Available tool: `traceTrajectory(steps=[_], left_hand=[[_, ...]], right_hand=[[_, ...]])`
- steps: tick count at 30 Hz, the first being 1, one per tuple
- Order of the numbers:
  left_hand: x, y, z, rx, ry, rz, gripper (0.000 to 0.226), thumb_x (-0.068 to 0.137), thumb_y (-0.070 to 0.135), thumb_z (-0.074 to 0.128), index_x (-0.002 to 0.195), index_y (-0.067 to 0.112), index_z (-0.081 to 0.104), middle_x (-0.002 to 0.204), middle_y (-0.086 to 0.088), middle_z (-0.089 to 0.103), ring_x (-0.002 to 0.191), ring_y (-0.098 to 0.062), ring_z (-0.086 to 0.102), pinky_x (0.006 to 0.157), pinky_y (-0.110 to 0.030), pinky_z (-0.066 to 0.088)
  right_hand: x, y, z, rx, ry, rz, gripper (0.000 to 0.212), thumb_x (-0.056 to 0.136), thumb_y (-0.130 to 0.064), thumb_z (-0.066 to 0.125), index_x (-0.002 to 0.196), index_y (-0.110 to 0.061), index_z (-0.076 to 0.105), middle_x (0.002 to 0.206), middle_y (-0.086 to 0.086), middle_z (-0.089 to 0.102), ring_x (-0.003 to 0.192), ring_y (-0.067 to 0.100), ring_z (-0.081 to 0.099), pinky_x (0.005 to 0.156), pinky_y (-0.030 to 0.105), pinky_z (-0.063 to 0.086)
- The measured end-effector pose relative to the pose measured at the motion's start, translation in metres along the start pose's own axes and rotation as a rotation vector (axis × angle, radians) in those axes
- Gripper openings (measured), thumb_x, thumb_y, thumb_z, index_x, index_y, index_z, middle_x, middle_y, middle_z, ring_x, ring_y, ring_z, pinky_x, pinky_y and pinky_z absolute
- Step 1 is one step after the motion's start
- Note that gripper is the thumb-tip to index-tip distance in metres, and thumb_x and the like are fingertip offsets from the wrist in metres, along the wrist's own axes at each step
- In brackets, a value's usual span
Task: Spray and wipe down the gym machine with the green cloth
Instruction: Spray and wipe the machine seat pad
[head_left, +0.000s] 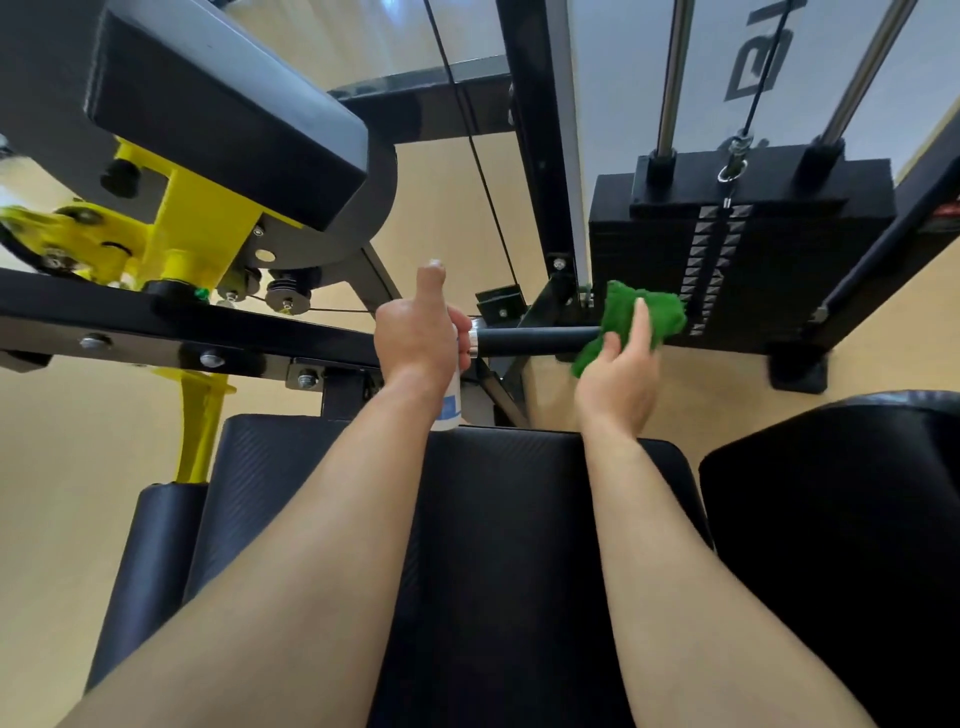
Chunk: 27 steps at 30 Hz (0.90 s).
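My left hand (421, 332) grips a small white spray bottle (451, 402) with a blue label, thumb raised; the hand hides most of the bottle. My right hand (621, 371) holds the green cloth (636, 312) against the far end of a black horizontal handle bar (535, 339) of the gym machine. The bar runs between my two hands, with a silver ring next to my left hand. Below my forearms lies the machine's black padded seat (498, 545).
A black weight stack (743, 249) with chrome guide rods stands behind the cloth. To the upper left are a grey pad (234, 119) and yellow frame parts (202, 218). Another black pad (841, 519) sits at the right. Tan floor surrounds the machine.
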<state>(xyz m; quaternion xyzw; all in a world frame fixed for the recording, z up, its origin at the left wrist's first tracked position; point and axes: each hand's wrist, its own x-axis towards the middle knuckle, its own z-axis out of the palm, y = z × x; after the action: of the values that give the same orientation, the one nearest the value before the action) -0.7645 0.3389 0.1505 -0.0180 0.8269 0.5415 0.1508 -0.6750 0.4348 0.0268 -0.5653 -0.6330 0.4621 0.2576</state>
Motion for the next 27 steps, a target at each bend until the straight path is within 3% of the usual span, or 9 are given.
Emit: traceTrajectory(steps=[4, 7, 9, 12, 13, 17, 21, 24, 27], left_hand=[[0.004, 0.001, 0.001, -0.019, 0.014, -0.014, 0.056, 0.103, 0.050, 0.052, 0.066, 0.010, 0.062, 0.053, 0.001, 0.057, 0.049, -0.013, 0.054, 0.046, -0.023, 0.048], [0.006, 0.004, 0.003, -0.011, 0.025, 0.000, 0.057, 0.104, 0.050, 0.051, 0.066, 0.010, 0.062, 0.055, -0.001, 0.057, 0.048, -0.012, 0.054, 0.043, -0.021, 0.047], [0.008, 0.007, 0.005, -0.005, 0.030, 0.005, 0.059, 0.103, 0.051, 0.050, 0.062, 0.010, 0.062, 0.051, 0.001, 0.057, 0.048, -0.014, 0.053, 0.047, -0.025, 0.047], [0.010, 0.009, 0.007, -0.020, 0.026, 0.000, 0.060, 0.101, 0.051, 0.051, 0.059, 0.009, 0.061, 0.046, 0.001, 0.055, 0.046, -0.017, 0.052, 0.053, -0.030, 0.047], [0.011, 0.009, 0.007, -0.022, 0.021, -0.002, 0.060, 0.101, 0.051, 0.051, 0.059, 0.009, 0.060, 0.047, 0.000, 0.055, 0.046, -0.018, 0.051, 0.054, -0.031, 0.047], [0.012, 0.007, 0.006, 0.000, 0.003, 0.018, 0.059, 0.102, 0.051, 0.050, 0.063, 0.009, 0.062, 0.052, -0.001, 0.057, 0.049, -0.017, 0.053, 0.053, -0.030, 0.049], [0.011, 0.001, 0.003, -0.025, 0.008, 0.005, 0.057, 0.104, 0.049, 0.050, 0.067, 0.008, 0.063, 0.058, -0.003, 0.057, 0.050, -0.014, 0.054, 0.045, -0.022, 0.049], [0.009, -0.004, 0.001, -0.033, 0.009, 0.000, 0.057, 0.104, 0.049, 0.051, 0.066, 0.008, 0.064, 0.058, -0.003, 0.058, 0.052, -0.014, 0.055, 0.047, -0.024, 0.050], [0.011, -0.003, 0.003, -0.040, 0.042, 0.020, 0.060, 0.104, 0.049, 0.050, 0.063, 0.008, 0.064, 0.050, 0.000, 0.057, 0.047, -0.014, 0.054, 0.049, -0.026, 0.049]], right_hand=[[0.007, -0.024, 0.005, 0.802, 0.088, 0.682, 0.044, 0.109, -0.020, 0.033, 0.152, -0.016, 0.040, 0.148, 0.010, 0.050, 0.128, 0.029, 0.055, 0.104, 0.031, 0.042], [-0.009, -0.044, 0.021, 1.262, -0.064, 0.988, 0.037, 0.107, -0.027, 0.033, 0.134, -0.011, 0.053, 0.136, 0.017, 0.057, 0.120, 0.035, 0.058, 0.110, 0.052, 0.044], [-0.030, -0.059, 0.037, 1.373, -0.186, 1.102, 0.040, 0.105, -0.034, 0.035, 0.128, -0.011, 0.058, 0.129, 0.018, 0.061, 0.118, 0.039, 0.059, 0.105, 0.057, 0.047], [-0.047, -0.073, 0.042, 1.434, -0.312, 1.178, 0.041, 0.104, -0.036, 0.037, 0.122, -0.011, 0.065, 0.116, 0.022, 0.067, 0.105, 0.041, 0.065, 0.078, 0.054, 0.056], [-0.042, -0.071, 0.036, 1.423, -0.305, 1.193, 0.041, 0.103, -0.034, 0.037, 0.121, -0.011, 0.065, 0.116, 0.023, 0.066, 0.105, 0.042, 0.064, 0.079, 0.055, 0.055], [-0.011, -0.056, 0.003, 1.304, -0.081, 1.198, 0.041, 0.102, -0.024, 0.033, 0.138, -0.012, 0.049, 0.139, 0.017, 0.049, 0.129, 0.042, 0.049, 0.111, 0.058, 0.040], [0.002, -0.052, -0.001, 1.011, 0.116, 0.986, 0.046, 0.104, -0.011, 0.037, 0.149, -0.015, 0.042, 0.146, 0.005, 0.047, 0.128, 0.028, 0.052, 0.100, 0.036, 0.053], [-0.002, -0.048, 0.005, 0.643, 0.323, 0.455, 0.047, 0.103, -0.010, 0.044, 0.148, -0.024, 0.048, 0.148, 0.001, 0.051, 0.127, 0.017, 0.055, 0.101, 0.025, 0.046], [-0.025, -0.044, 0.021, 0.102, -0.072, -0.203, 0.037, 0.100, -0.015, 0.054, 0.134, -0.023, 0.063, 0.148, 0.007, 0.053, 0.145, 0.023, 0.036, 0.120, 0.038, 0.027]])
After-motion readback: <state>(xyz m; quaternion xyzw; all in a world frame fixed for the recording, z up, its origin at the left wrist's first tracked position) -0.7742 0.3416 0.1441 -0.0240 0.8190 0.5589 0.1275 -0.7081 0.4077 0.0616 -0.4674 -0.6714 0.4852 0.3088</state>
